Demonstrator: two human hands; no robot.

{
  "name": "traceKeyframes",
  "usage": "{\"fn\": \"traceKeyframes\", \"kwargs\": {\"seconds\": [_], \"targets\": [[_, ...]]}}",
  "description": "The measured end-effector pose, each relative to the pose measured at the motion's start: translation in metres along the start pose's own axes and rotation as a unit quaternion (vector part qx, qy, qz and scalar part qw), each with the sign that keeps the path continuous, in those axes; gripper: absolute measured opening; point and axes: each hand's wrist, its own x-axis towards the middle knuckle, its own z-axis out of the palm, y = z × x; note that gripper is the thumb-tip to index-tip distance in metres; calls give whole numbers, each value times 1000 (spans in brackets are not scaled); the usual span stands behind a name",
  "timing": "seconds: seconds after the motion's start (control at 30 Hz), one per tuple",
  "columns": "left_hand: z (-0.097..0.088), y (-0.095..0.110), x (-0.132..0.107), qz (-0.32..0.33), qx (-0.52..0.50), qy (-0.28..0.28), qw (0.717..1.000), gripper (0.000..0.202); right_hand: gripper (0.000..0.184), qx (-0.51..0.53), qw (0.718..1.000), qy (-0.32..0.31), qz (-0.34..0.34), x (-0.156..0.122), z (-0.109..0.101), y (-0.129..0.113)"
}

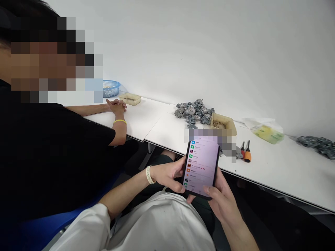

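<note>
A dark smartphone with a lit list on its screen is held in front of my chest, below the table edge. My left hand wraps its left side, thumb near the screen edge; a pale band circles that wrist. My right hand cups the phone's bottom right corner, with one fingertip on the lower edge. Both hands are closed on the phone.
On the white table lie a heap of grey metal parts, a tan tray, two screwdrivers, a yellow-green packet and more grey parts. A person in black sits left with clasped hands, near a blue basket.
</note>
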Motion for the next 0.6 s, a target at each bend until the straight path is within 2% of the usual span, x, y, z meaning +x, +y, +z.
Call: {"fn": "traceKeyframes", "kwargs": {"seconds": [0.27, 0.6], "targets": [[-3, -4, -1, -4, 42, 34, 999, 104, 74, -5, 1000, 5, 2, 0, 0, -1], [-3, -5, -1, 7, 44, 36, 998, 105, 73, -6, 999, 31, 11, 0, -1, 2]]}}
